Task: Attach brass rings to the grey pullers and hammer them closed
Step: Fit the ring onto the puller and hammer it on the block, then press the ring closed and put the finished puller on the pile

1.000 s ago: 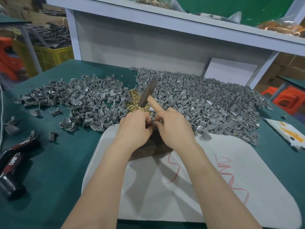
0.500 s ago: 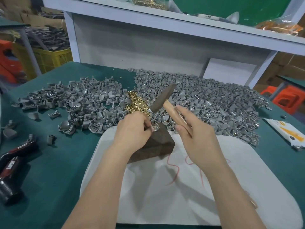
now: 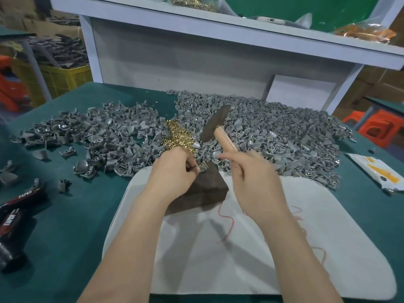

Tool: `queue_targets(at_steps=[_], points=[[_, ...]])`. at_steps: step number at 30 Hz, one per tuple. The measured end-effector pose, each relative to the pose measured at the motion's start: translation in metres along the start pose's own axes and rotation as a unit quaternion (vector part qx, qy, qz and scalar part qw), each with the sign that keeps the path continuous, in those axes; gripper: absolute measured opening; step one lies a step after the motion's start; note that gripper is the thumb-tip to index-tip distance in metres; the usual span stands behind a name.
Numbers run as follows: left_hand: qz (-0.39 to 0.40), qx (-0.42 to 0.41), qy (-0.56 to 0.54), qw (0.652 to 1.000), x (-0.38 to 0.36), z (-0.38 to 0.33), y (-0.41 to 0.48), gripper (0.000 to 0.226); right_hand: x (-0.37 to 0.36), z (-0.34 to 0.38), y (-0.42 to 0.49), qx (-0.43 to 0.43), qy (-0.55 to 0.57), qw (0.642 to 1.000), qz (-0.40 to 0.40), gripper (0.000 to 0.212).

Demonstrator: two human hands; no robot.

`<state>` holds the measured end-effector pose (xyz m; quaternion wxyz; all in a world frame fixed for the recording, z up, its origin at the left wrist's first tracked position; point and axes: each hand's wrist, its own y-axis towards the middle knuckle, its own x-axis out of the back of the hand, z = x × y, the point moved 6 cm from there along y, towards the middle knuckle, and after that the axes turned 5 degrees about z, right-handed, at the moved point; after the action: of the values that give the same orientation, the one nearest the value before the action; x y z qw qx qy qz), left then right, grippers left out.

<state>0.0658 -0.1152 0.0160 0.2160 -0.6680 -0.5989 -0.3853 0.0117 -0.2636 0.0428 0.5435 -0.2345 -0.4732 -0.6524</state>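
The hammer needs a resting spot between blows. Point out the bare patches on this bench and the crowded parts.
Bare: the grey mat from the dark block back to its near edge; the green cloth between the mat's left edge and the black TAPER tools. Crowded: the far half, under grey pullers and brass rings.

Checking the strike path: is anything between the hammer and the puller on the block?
Nothing visible. The hammer, raised in the right hand, has open air down to the puller on the block; the left hand pinches it there.
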Motion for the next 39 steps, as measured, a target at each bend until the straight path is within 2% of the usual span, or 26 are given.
queue_targets(at_steps=[3,11,39], points=[[0.000,0.001,-0.003,1.000,0.000,-0.001,0.000,0.012,-0.020,0.002,0.019,-0.022,-0.018,0.999,0.045,0.020],[-0.004,-0.004,-0.012,1.000,0.001,0.000,0.000,0.016,-0.035,0.006,0.037,0.005,-0.067,0.994,0.085,0.015],[-0.008,-0.017,-0.020,1.000,-0.001,0.001,0.000,0.014,-0.044,0.007,0.038,0.042,-0.058,0.994,0.087,0.013]])
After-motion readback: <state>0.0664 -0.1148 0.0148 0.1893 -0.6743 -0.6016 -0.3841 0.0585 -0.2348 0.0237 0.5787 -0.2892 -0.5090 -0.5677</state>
